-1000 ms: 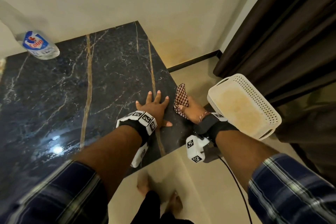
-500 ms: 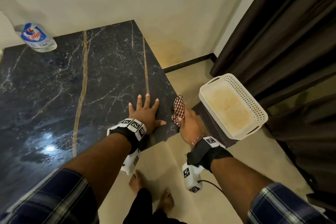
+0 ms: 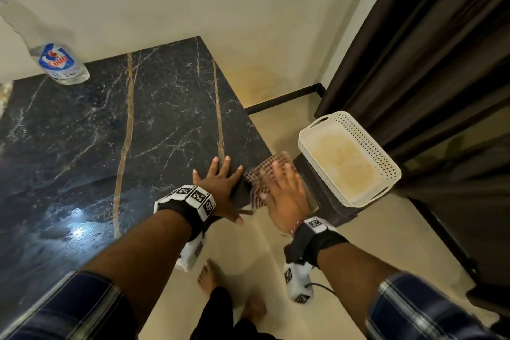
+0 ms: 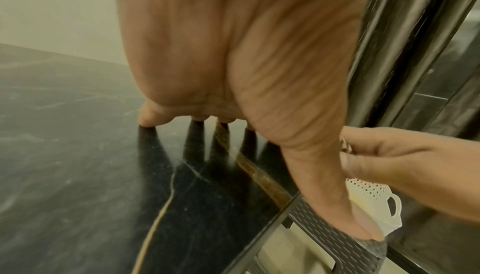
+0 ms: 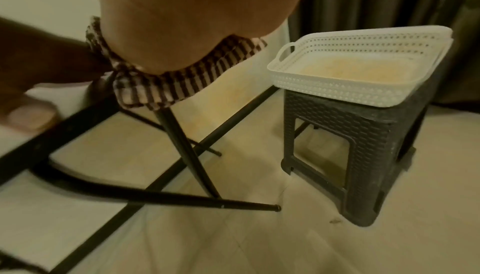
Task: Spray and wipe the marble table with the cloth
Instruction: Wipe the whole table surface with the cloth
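Note:
The dark marble table (image 3: 110,132) with gold veins fills the left of the head view. My left hand (image 3: 218,185) lies flat on it by the near right corner, fingers spread, thumb over the edge; the left wrist view shows the fingertips (image 4: 148,120) pressing the slab (image 4: 78,155). My right hand (image 3: 284,196) is just off the table's right edge and grips the brown checked cloth (image 3: 259,176), which bunches under the palm (image 5: 182,81). A clear spray bottle (image 3: 59,63) with a blue label stands at the table's far left, beyond both hands.
A white perforated basket (image 3: 303,143) sits on a dark woven stool (image 3: 317,196) right beside my right hand. Dark curtains (image 3: 427,50) hang behind it. Black table legs (image 5: 187,149) cross below the edge. My bare feet (image 3: 209,276) stand on the tiled floor.
My right hand has slid with the cloth along the table's right edge, and the cloth now spreads wider under it. The left hand stays flat near the corner.

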